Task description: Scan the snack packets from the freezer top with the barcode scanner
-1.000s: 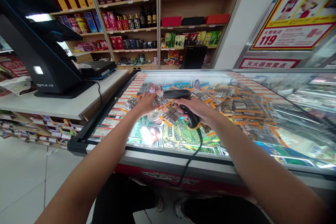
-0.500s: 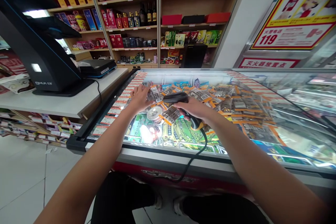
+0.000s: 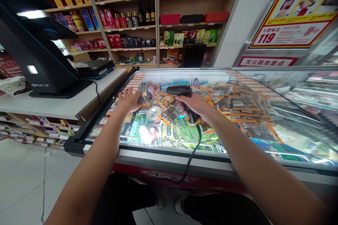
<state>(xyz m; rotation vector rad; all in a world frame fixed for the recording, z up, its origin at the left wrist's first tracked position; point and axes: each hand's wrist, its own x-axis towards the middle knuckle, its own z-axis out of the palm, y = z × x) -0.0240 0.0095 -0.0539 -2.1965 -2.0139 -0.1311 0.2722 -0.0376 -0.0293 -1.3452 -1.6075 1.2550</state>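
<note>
- Pale floor tiles point(image 3: 23, 182) lie nearest, below a display case whose light front rim point(image 3: 169, 154) crosses the view; green bags point(image 3: 187, 130) show just behind it.
- A cable point(image 3: 190, 160) drops over that rim from the black scanner point(image 3: 179, 90).
- The right hand point(image 3: 194, 104) is wrapped round the scanner's grip, its head pointing left above the case.
- A round lidded tub point(image 3: 153, 113) and a dark, orange-edged packet point(image 3: 171, 113) lie between the hands; an orange-faced packet point(image 3: 167, 100) shows beside the scanner head.
- The left hand point(image 3: 129, 101) is spread and loose, further left than half a second ago. A small packet point(image 3: 144, 98) is beside its thumb; I cannot tell whether they touch.
- That wider gap seems to leave the packets between hand and scanner uncovered, with room to aim at them.
- Beyond stand a white counter point(image 3: 113, 81) and, farthest back, wooden shelves point(image 3: 198, 5) of boxes and bottles.
</note>
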